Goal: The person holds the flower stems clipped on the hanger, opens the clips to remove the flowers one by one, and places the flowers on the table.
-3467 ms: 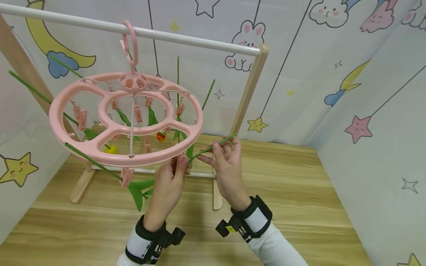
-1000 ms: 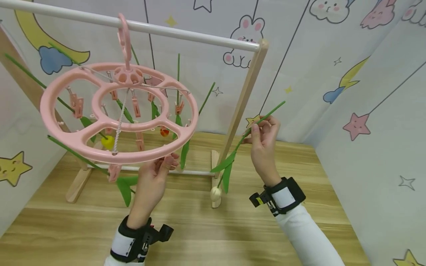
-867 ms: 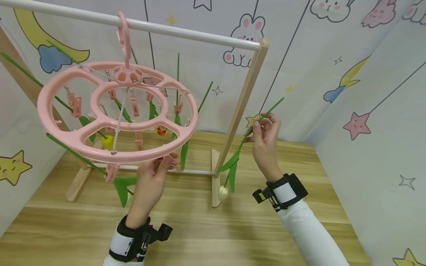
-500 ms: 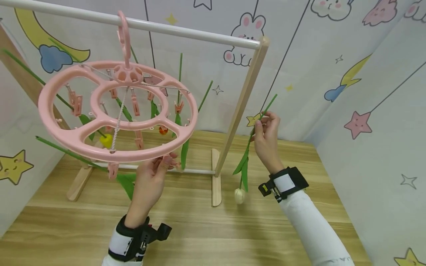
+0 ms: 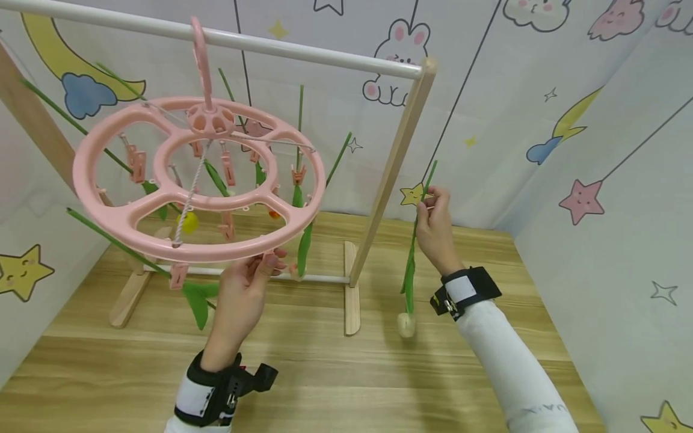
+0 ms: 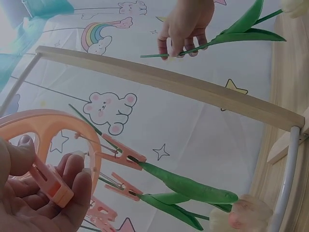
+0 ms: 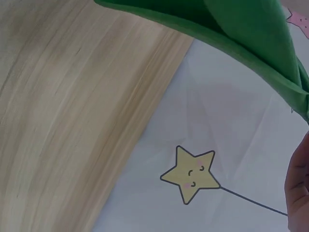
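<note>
A round pink clip hanger [image 5: 116, 225] hangs by its hook from a white bar. My left hand [image 5: 240, 297] is under its front rim; in the left wrist view the thumb and fingers pinch a pink clothespin [image 6: 52, 186] with no stem in it. To the right of the rack, my right hand [image 5: 435, 231] pinches the green stem of an artificial tulip [image 5: 409, 282]. That tulip hangs head down, its white bloom [image 5: 406, 325] lowest, above the wooden surface. In the right wrist view its big green leaf [image 7: 231, 38] fills the top.
Other tulips hang upside down from the clips, one with a yellow bloom [image 5: 188, 222] and one with a leaf [image 5: 304, 246] just right of my left hand. The rack's wooden post [image 5: 394, 171] stands between my hands. A patterned curtain [image 5: 487, 180] closes the back.
My right hand has moved right, away from the hanger, carrying the white tulip, which has swung from slanting to nearly vertical. My left hand has shifted slightly left, staying by the rim.
</note>
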{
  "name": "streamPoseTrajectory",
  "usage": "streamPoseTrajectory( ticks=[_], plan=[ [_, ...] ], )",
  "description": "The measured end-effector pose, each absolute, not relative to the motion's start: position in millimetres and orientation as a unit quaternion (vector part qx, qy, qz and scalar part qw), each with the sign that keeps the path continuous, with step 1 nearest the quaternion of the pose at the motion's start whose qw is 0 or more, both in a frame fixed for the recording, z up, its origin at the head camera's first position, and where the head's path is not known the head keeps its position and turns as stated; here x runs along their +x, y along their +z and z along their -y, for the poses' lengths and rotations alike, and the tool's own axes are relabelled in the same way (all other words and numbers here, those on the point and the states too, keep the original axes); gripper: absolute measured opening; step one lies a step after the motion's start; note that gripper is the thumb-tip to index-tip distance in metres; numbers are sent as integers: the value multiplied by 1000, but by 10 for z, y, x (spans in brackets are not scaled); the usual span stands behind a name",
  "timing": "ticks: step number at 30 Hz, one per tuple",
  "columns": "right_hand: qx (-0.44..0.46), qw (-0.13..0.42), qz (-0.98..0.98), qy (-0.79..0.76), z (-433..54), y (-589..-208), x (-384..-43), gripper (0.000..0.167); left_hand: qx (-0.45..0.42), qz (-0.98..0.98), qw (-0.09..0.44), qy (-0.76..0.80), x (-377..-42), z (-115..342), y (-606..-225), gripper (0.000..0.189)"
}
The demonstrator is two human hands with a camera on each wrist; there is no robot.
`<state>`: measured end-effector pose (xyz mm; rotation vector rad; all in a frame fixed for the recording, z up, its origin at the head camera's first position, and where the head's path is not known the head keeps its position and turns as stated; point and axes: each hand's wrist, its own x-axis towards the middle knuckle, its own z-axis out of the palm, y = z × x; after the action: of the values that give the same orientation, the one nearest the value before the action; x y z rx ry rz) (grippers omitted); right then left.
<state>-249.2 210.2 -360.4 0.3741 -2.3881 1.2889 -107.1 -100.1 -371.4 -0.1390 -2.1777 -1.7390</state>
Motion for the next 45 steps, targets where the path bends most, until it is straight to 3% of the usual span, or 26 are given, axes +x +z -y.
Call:
streamPoseTrajectory(
  ticks=[23, 37, 45],
  plan=[
    [126, 127, 936, 303, -2439, -4086, -2539, 38, -56, 769, 187, -609, -1012, 992, -3711, 25],
    [112, 127, 942, 290, -2474, -4310, -2495, 39, -53, 772, 190, -604, -959, 989, -3703, 23],
    [90, 45, 954, 283, -2495, -4325, -2553, 54, -53, 762, 193, -615, -941, 995, -3686, 23]
  ],
)
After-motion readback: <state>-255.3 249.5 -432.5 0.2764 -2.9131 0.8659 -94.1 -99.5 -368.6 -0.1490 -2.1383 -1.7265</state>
